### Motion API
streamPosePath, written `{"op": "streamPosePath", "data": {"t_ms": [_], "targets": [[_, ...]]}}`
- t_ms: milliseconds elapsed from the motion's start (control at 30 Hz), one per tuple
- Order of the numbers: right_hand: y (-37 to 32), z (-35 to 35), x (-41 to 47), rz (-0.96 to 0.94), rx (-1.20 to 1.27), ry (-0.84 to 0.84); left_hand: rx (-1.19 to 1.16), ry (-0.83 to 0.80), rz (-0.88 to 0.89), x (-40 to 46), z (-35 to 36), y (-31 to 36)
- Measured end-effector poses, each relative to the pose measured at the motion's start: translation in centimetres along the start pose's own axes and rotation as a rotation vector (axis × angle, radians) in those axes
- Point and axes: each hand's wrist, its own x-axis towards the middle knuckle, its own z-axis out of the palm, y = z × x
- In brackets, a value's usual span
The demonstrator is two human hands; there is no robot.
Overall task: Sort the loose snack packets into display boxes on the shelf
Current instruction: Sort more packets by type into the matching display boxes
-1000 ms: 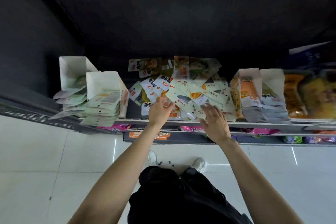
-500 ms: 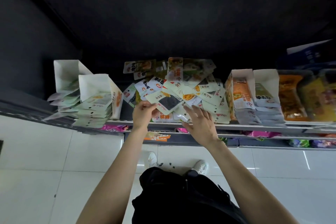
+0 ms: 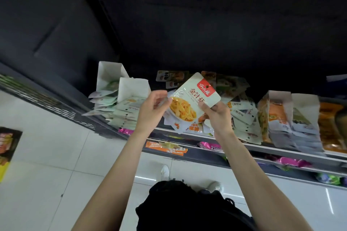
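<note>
At the far left edge a dark carton (image 3: 7, 148) with colourful print lies on the white tiled floor (image 3: 47, 174), cut off by the frame so its contents cannot be made out. Next come two white display boxes (image 3: 131, 88) on the shelf (image 3: 262, 148), one behind the other, with pale green packets (image 3: 122, 116) spilling out of their open fronts; the print on these is too small to read. The left hand (image 3: 152, 110) is raised in front of the shelf, its fingers curled, thumb and fingertip pinching the left edge of a packet (image 3: 193, 97). This packet is lifted clear of the shelf, tilted, face toward the camera, cream with a red label and a picture of orange strips on a plate. The right hand (image 3: 217, 116) holds its lower right corner, thumb on the front, the other fingers hidden behind it. Under and behind the hands a loose pile (image 3: 242, 107) of mixed packets covers the middle of the shelf, partly hidden by the held packet and both wrists. Further right stand two more boxes (image 3: 293, 103) holding orange and grey packets, then orange bags (image 3: 330, 127) cut off at the right edge. Lower shelves show pink and green wrappers (image 3: 293, 162), blurred. Below, dark clothing and white shoes (image 3: 165, 171) are visible.
</note>
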Motion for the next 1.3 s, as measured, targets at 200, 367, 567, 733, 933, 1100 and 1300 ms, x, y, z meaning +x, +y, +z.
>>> {"op": "streamPosePath", "data": {"t_ms": [200,367,567,733,933,1100,1300], "targets": [[-3.1,4.9,-0.9,-0.174,-0.042,-0.142,0.147,0.138,0.158,1.0,-5.1,-1.2],[-3.0,11.6,-0.5,-0.46,-0.26,-0.189,0.319,0.406,0.224,2.1,-10.9,-4.2],[-0.4,16.4,1.1,-0.79,-0.487,-0.18,0.305,0.302,0.226,3.4,-14.6,-6.8],[2.3,17.4,2.3,-0.904,-1.039,-0.187,0.458,0.226,0.367,3.9,-15.0,-8.6],[4.0,17.7,2.4,-0.859,-1.484,-0.36,0.918,0.189,0.454,3.9,-14.6,-10.5],[3.2,14.6,0.9,-0.897,-1.199,-0.351,0.868,0.191,0.526,2.5,-11.7,-8.5],[5.6,2.7,-1.2,-0.643,-0.919,-0.036,0.421,0.135,0.688,-0.4,-1.5,-4.8]]}}
